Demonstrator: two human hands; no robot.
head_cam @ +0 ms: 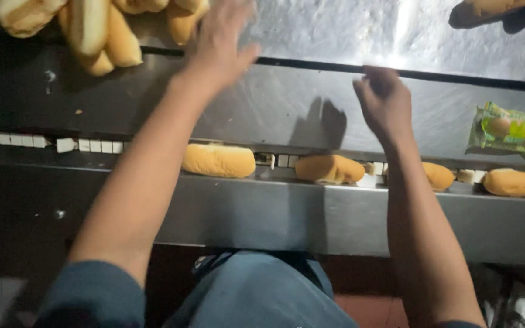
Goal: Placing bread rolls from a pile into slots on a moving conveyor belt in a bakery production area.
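Observation:
My left hand (pixel 217 45) reaches far forward with fingers spread, holding nothing, close to a pile of long bread rolls (pixel 98 33) at the top left of the steel table. My right hand (pixel 384 100) hovers over the steel surface with fingers loosely curled and nothing visible in it. Below my arms, several rolls ride in a narrow conveyor channel: one roll (pixel 219 160) between my arms, a second roll (pixel 329 169) by my right wrist, a third roll (pixel 439 176) partly hidden behind my right forearm, and one more roll (pixel 516 182) at the right.
A roll wrapped in green and yellow plastic (pixel 511 132) lies at the right on the steel table (pixel 274 103). Another person's hand with rolls (pixel 499 12) shows at the top right corner. White chain links (pixel 13 139) run along the channel at left.

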